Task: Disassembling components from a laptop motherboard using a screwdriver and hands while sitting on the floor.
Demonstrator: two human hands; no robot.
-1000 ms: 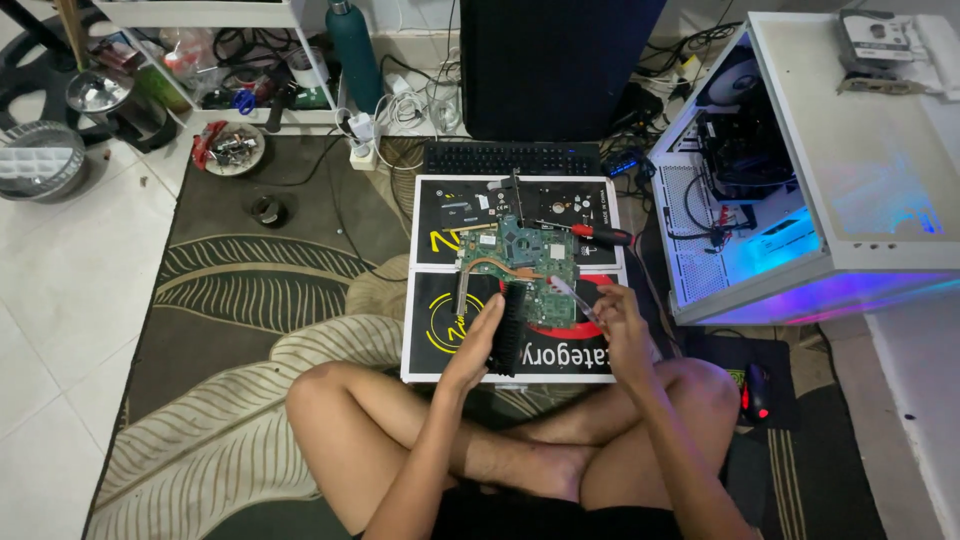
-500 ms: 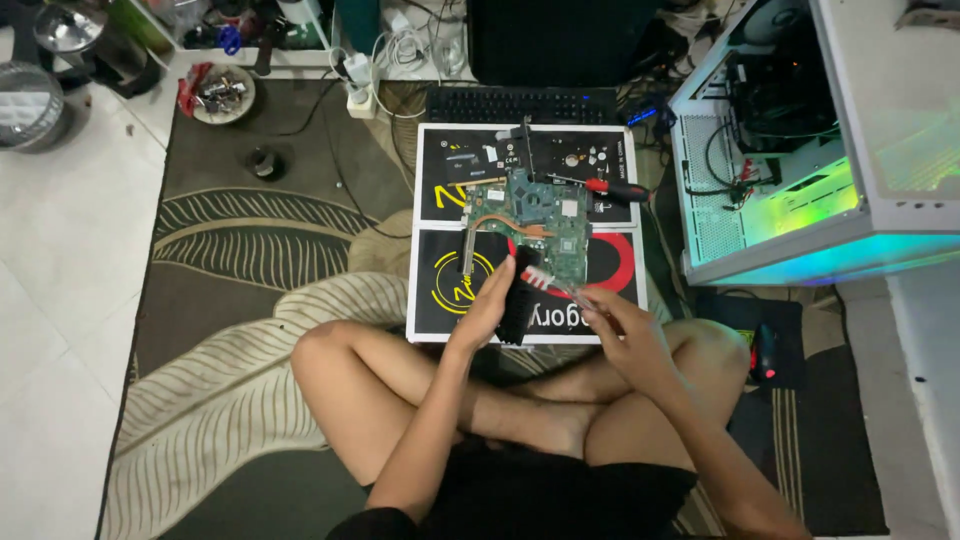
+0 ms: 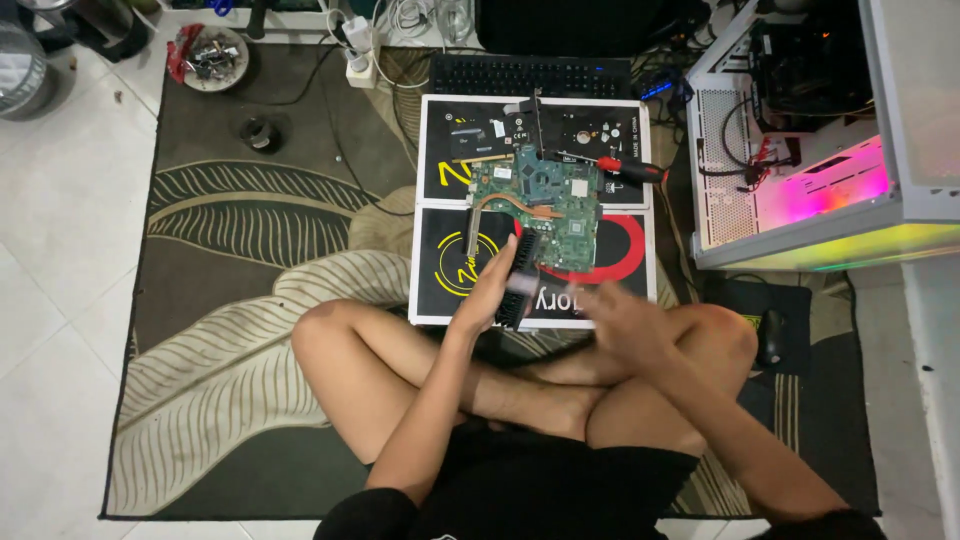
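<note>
Left hand (image 3: 488,292) clamped on black finned part (image 3: 516,283), now lifted at near edge of green circuit board (image 3: 545,205) on the mat (image 3: 432,270). Right hand (image 3: 622,322) withdrawn from board since a second ago, blurred, grip indeterminate. Red screwdriver (image 3: 630,170) untouched.

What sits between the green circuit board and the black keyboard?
In the head view, a black card and small loose parts lie on the white-edged work mat between circuit board and keyboard.
</note>
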